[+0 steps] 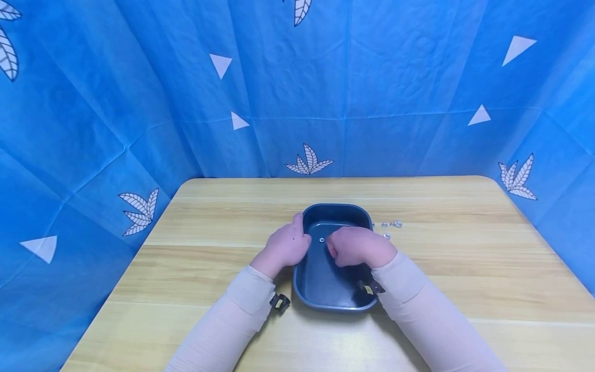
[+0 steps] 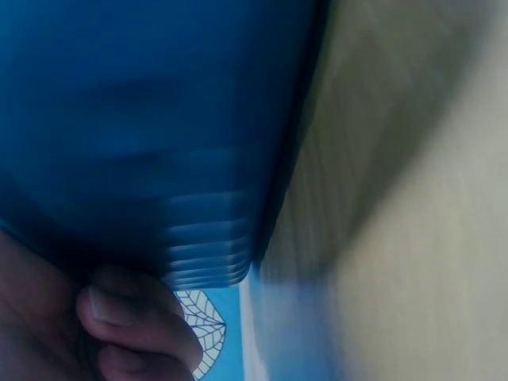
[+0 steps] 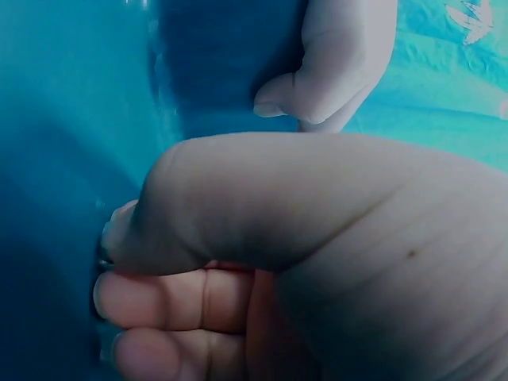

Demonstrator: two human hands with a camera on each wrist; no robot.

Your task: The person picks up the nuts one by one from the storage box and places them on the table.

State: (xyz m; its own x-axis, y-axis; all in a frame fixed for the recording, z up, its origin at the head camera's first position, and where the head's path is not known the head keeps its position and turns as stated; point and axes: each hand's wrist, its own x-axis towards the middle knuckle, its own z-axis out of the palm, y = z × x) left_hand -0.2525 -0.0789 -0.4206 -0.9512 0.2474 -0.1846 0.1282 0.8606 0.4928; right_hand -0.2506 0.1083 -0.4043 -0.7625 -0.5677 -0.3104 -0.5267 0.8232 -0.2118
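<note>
A dark blue rectangular tray [image 1: 332, 294] stands on the table. My left hand [image 1: 289, 243] grips its left rim, the thumb on the inner side and the curled fingers against the outer wall, as the left wrist view shows. Inside the tray, my right hand [image 1: 355, 247] is low over the floor with its fingers curled. In the right wrist view its thumb and index finger pinch together at the tray floor, a tiny glint of metal between the tips, mostly hidden. A small metal nut [image 1: 322, 239] lies on the tray floor just left of the right hand.
Several small metal nuts [image 1: 392, 225] lie on the wooden table [image 1: 209, 227] right of the tray, one a bit nearer [image 1: 387, 236]. A blue patterned curtain [image 1: 297, 93] hangs behind and at both sides. Each wrist carries a small black camera mount.
</note>
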